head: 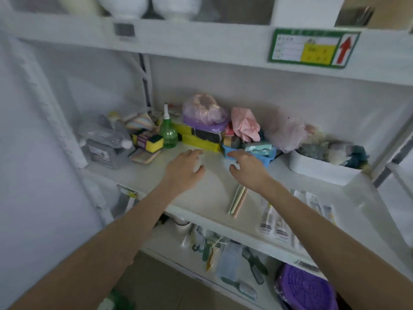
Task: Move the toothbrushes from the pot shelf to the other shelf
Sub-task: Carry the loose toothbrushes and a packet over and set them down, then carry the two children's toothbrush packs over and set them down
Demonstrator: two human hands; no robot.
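Head view, white shelving unit, frame slightly blurred.

Left hand: palm down over the bare middle of the middle shelf, fingers loosely spread, holding nothing. Contact with the shelf surface cannot be told.

Right hand: palm down, fingers spread and slightly curled, empty. Fingertips reach to the front edge of the blue basket; touching or just short, cannot tell.

Loose toothbrushes: two slim handles, one pale green and one pink, side by side, lying flat near the front edge of the middle shelf, just below the right wrist, not touched by either hand.

Packaged toothbrushes: several clear blister packs lying flat to the right of the loose pair, partly hidden by the right forearm.

Back of the same shelf, left to right: grey pouch, sponges, green spray bottle, yellow packs, pink bag, white tub of cloths.

Top shelf: white pots, with a green label bearing a red arrow on its edge.

Lower shelf: brushes and a purple item.
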